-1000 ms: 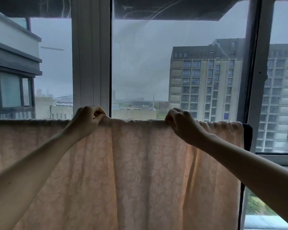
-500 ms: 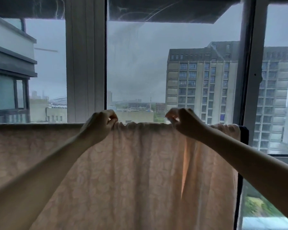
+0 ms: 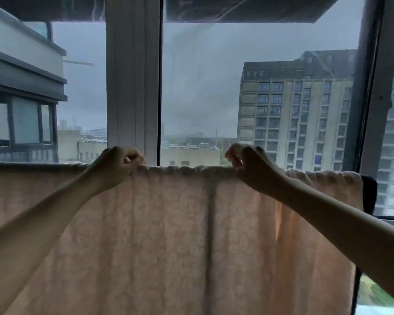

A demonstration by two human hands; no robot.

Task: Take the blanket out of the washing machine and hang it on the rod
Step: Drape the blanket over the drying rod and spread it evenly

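A pale pink blanket with a faint leaf pattern hangs draped over a horizontal rod, which the cloth hides. It spreads from the left edge of the view to near the right window post. My left hand pinches the blanket's top fold left of centre. My right hand pinches the same fold right of centre. The stretch of fold between them is bunched into small gathers. A dark piece shows at the blanket's right end.
Large windows stand right behind the blanket, with a white post at centre left and a grey post at right. Tall buildings and a grey sky lie outside. A window sill runs at lower right.
My left hand has slid right along the top fold, bringing the hands closer together and bunching the cloth between them. The view has shifted slightly.
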